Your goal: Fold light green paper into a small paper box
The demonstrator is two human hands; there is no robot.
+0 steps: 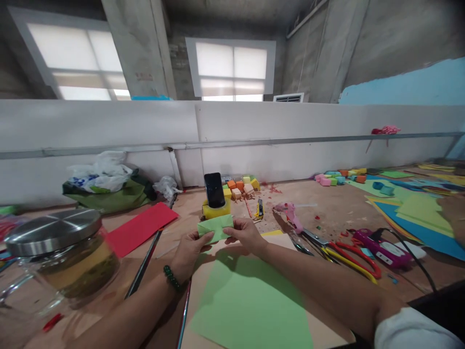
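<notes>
Cluttered counter point(327, 213), item one: folded green paper point(215, 227), pinched between my left hand point(189, 252) and right hand point(246, 234), fingertips clamped on its lower edge. Behind it a phone point(214, 190), its yellow stand point(217, 210) partly hidden. Left: lidded glass jar point(61, 261), blurred and distorted.

Probably a craft workshop: bare concrete walls, coloured paper sheets point(417, 213), scissors point(348, 254) and foam cubes point(241, 186) on the worktable point(327, 203)

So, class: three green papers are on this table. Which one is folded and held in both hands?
The small folded green piece, pinched between left hand and right hand; the other greens lie flat.
</notes>
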